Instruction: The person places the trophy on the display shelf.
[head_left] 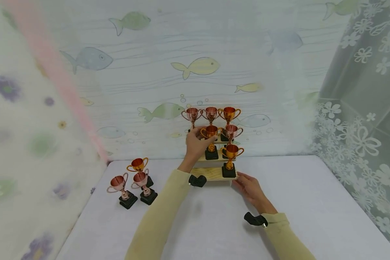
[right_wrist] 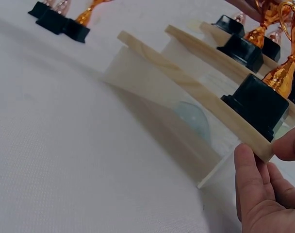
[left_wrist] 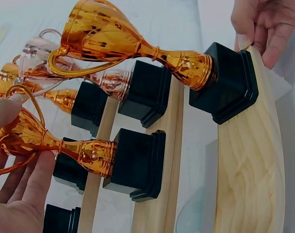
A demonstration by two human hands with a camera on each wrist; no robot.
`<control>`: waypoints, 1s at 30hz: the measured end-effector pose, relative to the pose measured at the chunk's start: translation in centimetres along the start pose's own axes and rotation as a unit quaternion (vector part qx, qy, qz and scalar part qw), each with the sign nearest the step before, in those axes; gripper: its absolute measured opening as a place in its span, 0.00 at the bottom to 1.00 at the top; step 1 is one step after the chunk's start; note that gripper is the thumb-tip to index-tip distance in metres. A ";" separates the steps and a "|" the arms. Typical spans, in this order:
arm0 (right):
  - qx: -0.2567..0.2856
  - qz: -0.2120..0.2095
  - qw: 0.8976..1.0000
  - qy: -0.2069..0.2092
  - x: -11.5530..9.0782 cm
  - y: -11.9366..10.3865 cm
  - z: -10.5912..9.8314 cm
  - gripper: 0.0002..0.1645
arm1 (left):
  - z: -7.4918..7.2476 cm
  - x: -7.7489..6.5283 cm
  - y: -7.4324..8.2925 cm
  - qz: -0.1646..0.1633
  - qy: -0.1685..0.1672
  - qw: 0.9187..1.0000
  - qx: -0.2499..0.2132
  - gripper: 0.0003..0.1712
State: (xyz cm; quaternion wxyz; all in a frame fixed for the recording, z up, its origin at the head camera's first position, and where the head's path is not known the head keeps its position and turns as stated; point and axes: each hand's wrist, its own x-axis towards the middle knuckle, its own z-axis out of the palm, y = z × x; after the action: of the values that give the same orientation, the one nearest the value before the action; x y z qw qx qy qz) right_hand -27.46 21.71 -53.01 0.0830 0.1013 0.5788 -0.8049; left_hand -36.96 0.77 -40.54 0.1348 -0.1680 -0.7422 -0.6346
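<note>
My left hand grips a gold trophy cup by its bowl and handles, thumb on one side and fingers on the other. Its black base is over the middle step of a wooden tiered stand, left of a rose-gold trophy. With thumb and fingers, my right hand pinches the right end of the stand's lowest step. Just above that hand, another gold trophy stands upright on the same step. Along the top step stand two rose-gold trophies and a gold one.
On the white table, left of the stand, are two rose-gold trophies and a gold one. Clear panels support the wooden steps. A fish-patterned curtain hangs close behind the stand.
</note>
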 end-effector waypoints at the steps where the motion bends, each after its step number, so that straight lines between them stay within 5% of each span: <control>1: -0.001 0.000 1.000 0.001 0.0 0.0 0.0 0.33 | -0.1 0.0 0.0 -0.002 -0.001 1.000 -0.001 0.28; 7: -0.006 0.002 1.000 0.000 0.1 0.0 0.1 0.33 | -0.8 -0.2 0.3 -0.040 -0.003 0.999 -0.005 0.39; 12: -0.001 0.006 1.000 0.006 0.2 -0.1 0.1 0.33 | -2.2 -0.4 3.3 -0.054 0.001 0.998 -0.029 0.55; 15: 0.003 0.005 1.000 0.001 0.3 -0.1 0.0 0.34 | -3.8 -0.5 5.9 -0.012 -0.026 0.999 -0.025 0.58; 21: 0.001 0.005 1.000 0.001 0.5 -0.1 -0.1 0.34 | -8.7 -1.7 9.5 0.140 -0.076 0.987 -0.026 0.47; 25: 0.000 0.004 1.000 -0.002 0.6 0.1 -0.2 0.34 | -12.6 -3.2 10.1 0.183 -0.058 0.981 -0.011 0.40; 30: -0.006 0.002 1.000 -0.009 0.6 0.2 -0.3 0.36 | -18.2 -5.3 8.7 0.197 -0.019 0.980 0.006 0.33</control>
State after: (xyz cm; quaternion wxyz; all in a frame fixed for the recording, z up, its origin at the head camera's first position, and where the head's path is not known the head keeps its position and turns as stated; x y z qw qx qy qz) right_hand -28.02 21.92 -53.44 0.0903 0.0947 0.5827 -0.8021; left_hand -28.72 -16.39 -32.06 0.2441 -0.3225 -0.7009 -0.5875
